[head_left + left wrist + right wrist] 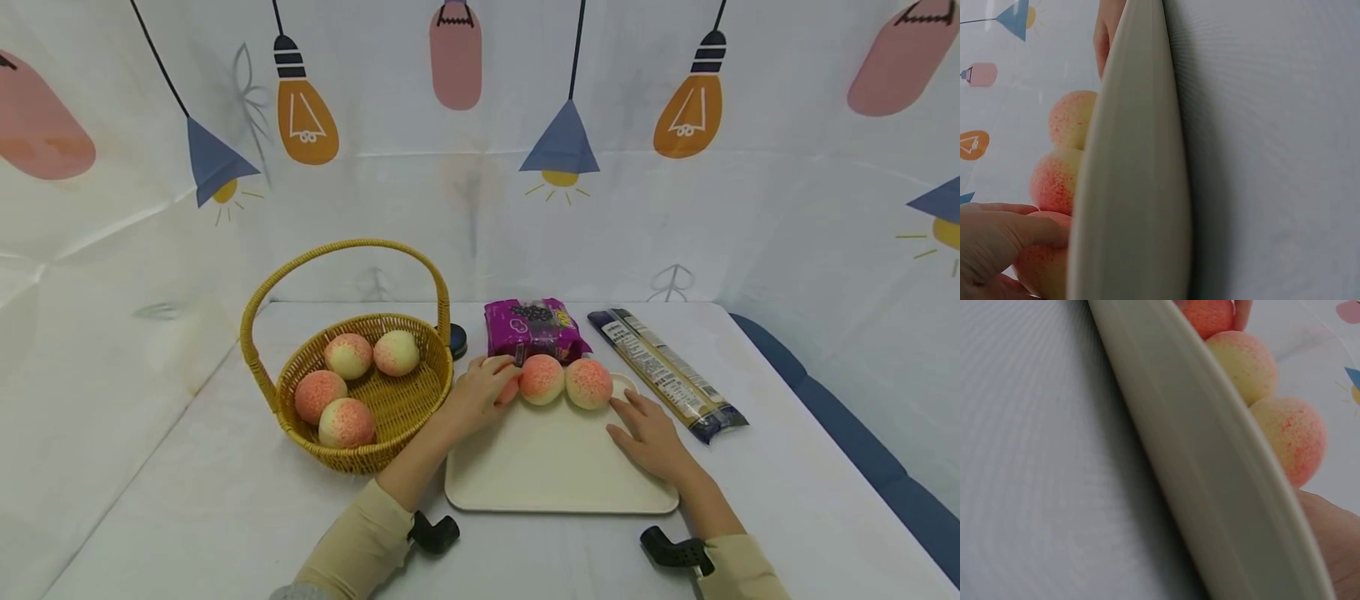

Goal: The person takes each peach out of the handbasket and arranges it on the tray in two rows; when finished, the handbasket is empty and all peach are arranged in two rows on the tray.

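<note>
The left hand (477,390) grips a peach (1042,269), likely light, best cupped by its sides; the right hand (651,439) lies spread.

Snack packets on a white worktop, before a lamp-print curtain

On the worktop (810,500) we see a shiny purple packet (535,327) near the back edge, with dark round fruit pictured on its front. To its right we find a long, narrow packet (667,372) in dark blue and gold, lying at a slant, its far end pointing left. Left of the purple one sits a dark round object (458,342), partly hidden, so we cannot tell what it is. Behind, we have a pale curtain (405,208) printed with blue lamps, orange bulbs and pink hanging shapes. Along the right edge we notice a blue padded seat (847,429).
</note>
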Demonstrator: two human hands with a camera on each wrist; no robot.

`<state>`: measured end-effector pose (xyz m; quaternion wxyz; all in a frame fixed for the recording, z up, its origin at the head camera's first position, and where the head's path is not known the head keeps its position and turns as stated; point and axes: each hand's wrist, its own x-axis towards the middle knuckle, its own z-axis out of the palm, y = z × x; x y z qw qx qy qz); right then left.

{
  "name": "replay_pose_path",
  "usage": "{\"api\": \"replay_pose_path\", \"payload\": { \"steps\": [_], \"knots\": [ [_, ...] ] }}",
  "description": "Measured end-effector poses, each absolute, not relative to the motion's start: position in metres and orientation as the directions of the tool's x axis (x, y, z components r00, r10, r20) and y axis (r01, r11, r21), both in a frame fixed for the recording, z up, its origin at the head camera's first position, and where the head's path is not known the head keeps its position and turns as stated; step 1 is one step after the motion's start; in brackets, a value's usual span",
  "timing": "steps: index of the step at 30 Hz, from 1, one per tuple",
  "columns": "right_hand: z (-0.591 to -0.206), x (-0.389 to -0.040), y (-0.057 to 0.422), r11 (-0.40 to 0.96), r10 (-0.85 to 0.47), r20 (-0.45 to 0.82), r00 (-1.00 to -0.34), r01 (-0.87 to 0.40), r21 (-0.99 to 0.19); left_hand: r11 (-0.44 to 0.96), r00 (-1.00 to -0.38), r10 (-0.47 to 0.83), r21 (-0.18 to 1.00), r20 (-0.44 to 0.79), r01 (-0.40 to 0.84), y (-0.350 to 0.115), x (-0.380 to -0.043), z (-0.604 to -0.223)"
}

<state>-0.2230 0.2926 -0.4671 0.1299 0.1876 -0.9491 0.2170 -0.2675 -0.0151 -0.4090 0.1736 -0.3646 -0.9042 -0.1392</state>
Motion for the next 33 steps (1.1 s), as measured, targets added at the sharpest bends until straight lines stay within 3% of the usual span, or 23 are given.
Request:
{"api": "replay_pose_path", "payload": {
  "steps": [7,22,33],
  "knots": [
    [-0.465,-0.2224,0.2914,0.835,-0.302,0.322,-0.897,-0.412,-0.365,0.668,-0.674,0.61,0.186,0.417,0.72,-0.0172,-0.2691,-0.4097],
    [-0.4621,-0.2195,0.2906,0.834,-0.29,0.32,-0.902,-0.402,-0.378,0.733,-0.801,0.53,0.324,0.28,0.598,-0.0153,-0.2612,-0.4008],
    [-0.4633,-0.2205,0.2907,0.834,-0.29,0.32,-0.902,-0.403,-0.377,0.758,-0.822,0.508,0.319,0.258,0.569,-0.0131,-0.2599,-0.4023]
  ]
}}
